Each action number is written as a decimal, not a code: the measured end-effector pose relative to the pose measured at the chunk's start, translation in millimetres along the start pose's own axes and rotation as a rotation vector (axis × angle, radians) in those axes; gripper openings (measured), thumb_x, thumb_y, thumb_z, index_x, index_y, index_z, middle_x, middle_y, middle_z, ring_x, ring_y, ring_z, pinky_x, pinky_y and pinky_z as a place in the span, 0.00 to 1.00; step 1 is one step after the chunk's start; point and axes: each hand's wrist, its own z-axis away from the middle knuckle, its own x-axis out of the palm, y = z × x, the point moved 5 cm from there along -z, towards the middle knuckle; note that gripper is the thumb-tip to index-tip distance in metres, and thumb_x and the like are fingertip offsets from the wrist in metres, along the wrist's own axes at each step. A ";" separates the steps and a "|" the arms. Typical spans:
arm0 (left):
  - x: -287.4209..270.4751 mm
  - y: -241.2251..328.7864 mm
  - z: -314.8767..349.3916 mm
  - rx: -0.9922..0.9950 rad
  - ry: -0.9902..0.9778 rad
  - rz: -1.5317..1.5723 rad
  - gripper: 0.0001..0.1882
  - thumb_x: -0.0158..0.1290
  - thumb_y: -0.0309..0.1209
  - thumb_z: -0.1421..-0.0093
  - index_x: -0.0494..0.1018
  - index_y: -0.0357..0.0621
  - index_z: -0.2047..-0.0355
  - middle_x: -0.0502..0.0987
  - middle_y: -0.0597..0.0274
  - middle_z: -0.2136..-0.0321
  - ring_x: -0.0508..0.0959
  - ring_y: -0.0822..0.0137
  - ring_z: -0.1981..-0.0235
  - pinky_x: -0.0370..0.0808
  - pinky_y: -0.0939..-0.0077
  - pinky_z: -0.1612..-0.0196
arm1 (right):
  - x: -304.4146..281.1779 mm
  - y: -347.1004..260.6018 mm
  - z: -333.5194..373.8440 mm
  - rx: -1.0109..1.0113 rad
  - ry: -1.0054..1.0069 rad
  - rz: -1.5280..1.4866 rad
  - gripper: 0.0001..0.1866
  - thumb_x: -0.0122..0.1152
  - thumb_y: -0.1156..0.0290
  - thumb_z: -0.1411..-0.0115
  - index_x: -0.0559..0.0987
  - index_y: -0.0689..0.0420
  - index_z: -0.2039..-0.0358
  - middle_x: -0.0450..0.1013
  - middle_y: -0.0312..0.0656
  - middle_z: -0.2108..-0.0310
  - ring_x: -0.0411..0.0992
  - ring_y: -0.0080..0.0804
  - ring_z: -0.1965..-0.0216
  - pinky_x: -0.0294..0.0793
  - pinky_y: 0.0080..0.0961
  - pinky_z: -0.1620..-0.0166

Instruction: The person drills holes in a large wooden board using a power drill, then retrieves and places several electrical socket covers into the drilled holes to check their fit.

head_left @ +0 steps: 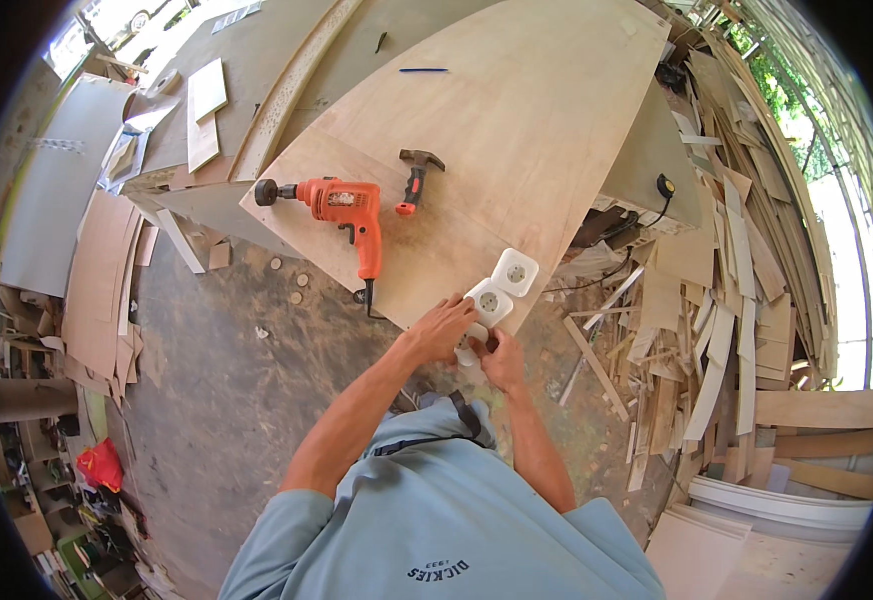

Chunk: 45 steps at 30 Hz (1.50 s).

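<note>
At the near edge of a plywood board (397,270), my left hand (441,329) and my right hand (502,361) both grip a white power socket (470,345). Fingers cover part of it, and its lower side hangs past the board's edge. Two more white square sockets lie face up just beyond: a middle one (491,302) close to my left fingertips, and a farther one (515,272). An orange power drill (347,205) rests on its side to the left, its black chuck pointing left. Right of the drill lies a hammer (418,182) with a black and red handle.
A blue pencil (424,70) lies far back on the board. Stacked wood offcuts (697,330) crowd the right side. A tape measure (666,186) sits on a lower surface there. Sheets of board (102,290) lean at the left, near a cluttered shelf (52,480).
</note>
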 end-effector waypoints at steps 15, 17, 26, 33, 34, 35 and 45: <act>8.1 -11.6 -1.4 -0.100 0.003 0.204 0.45 0.80 0.30 0.75 0.73 0.40 0.52 0.77 0.52 0.49 0.72 0.51 0.40 0.70 0.54 0.39 | -7.4 9.4 -24.0 0.145 -0.356 -0.348 0.15 0.82 0.71 0.48 0.83 0.66 0.68 0.79 0.40 0.78 0.77 0.24 0.79 0.75 0.24 0.74; 9.6 -13.0 0.6 -0.107 0.029 0.239 0.45 0.80 0.28 0.76 0.74 0.40 0.52 0.77 0.51 0.49 0.73 0.50 0.41 0.70 0.55 0.39 | -7.4 10.6 -24.3 0.135 -0.376 -0.392 0.14 0.81 0.71 0.48 0.84 0.66 0.69 0.79 0.40 0.78 0.77 0.24 0.79 0.75 0.23 0.74; 8.1 21.0 22.5 -0.444 0.435 0.181 0.40 0.75 0.41 0.60 0.74 0.45 0.46 0.71 0.47 0.55 0.72 0.45 0.50 0.72 0.53 0.45 | -10.5 13.5 -27.1 0.027 -0.375 -0.282 0.10 0.77 0.68 0.43 0.87 0.61 0.66 0.80 0.36 0.78 0.77 0.24 0.78 0.76 0.23 0.72; 22.6 52.8 17.5 -0.848 0.503 0.050 0.41 0.75 0.40 0.59 0.74 0.47 0.43 0.70 0.47 0.55 0.71 0.47 0.51 0.74 0.54 0.49 | -52.0 -19.7 -69.7 -0.533 -0.619 0.243 0.18 0.74 0.64 0.48 0.86 0.59 0.57 0.81 0.48 0.65 0.80 0.43 0.61 0.79 0.39 0.57; 23.0 52.3 18.5 -0.877 0.526 0.011 0.41 0.74 0.40 0.61 0.75 0.47 0.44 0.71 0.47 0.56 0.72 0.47 0.52 0.74 0.54 0.49 | -59.2 -33.7 -79.5 -0.638 -0.603 0.252 0.23 0.74 0.64 0.49 0.84 0.58 0.53 0.80 0.48 0.60 0.79 0.43 0.56 0.78 0.39 0.53; 25.3 51.7 17.0 -0.905 0.531 -0.001 0.41 0.74 0.40 0.61 0.75 0.45 0.44 0.71 0.47 0.57 0.72 0.46 0.53 0.74 0.54 0.50 | -66.4 -45.2 -92.6 -0.741 -0.572 0.265 0.27 0.74 0.64 0.50 0.83 0.57 0.49 0.79 0.49 0.54 0.78 0.43 0.51 0.77 0.39 0.49; 17.8 60.9 -0.4 -1.229 0.472 -0.062 0.36 0.71 0.41 0.63 0.73 0.41 0.53 0.72 0.48 0.63 0.74 0.47 0.58 0.73 0.51 0.53 | -39.4 -56.7 -132.2 -1.212 -0.822 0.551 0.43 0.81 0.52 0.61 0.77 0.54 0.44 0.71 0.43 0.44 0.65 0.41 0.35 0.52 0.53 0.31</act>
